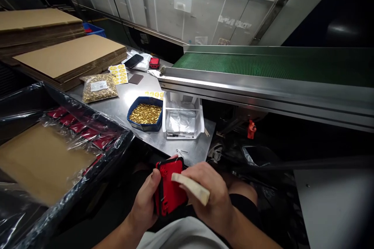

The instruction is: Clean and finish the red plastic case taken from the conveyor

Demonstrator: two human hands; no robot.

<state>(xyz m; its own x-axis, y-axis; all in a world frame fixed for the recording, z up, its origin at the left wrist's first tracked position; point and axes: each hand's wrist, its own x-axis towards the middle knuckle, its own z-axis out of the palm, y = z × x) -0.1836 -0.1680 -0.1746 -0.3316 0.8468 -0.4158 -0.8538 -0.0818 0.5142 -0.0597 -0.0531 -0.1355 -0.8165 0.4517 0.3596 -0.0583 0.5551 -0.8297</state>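
Note:
My left hand (146, 198) grips a red and black flat case (169, 190) from its left side, low in the head view over my lap. My right hand (212, 194) is closed on a pale flat stick (191, 188) whose end lies across the red face of the case. Just beyond, on the steel table (137, 93), stand a blue tray of small gold parts (145, 113) and a white open box (182, 118) lined with plastic film.
A black plastic-lined bin (58, 151) with red cases and a cardboard sheet sits at left. Stacked flat cardboard (70, 56), a bag of gold parts (98, 87), yellow sticker sheets (119, 74) and a phone (133, 61) lie further back. A green conveyor belt (263, 66) runs at right.

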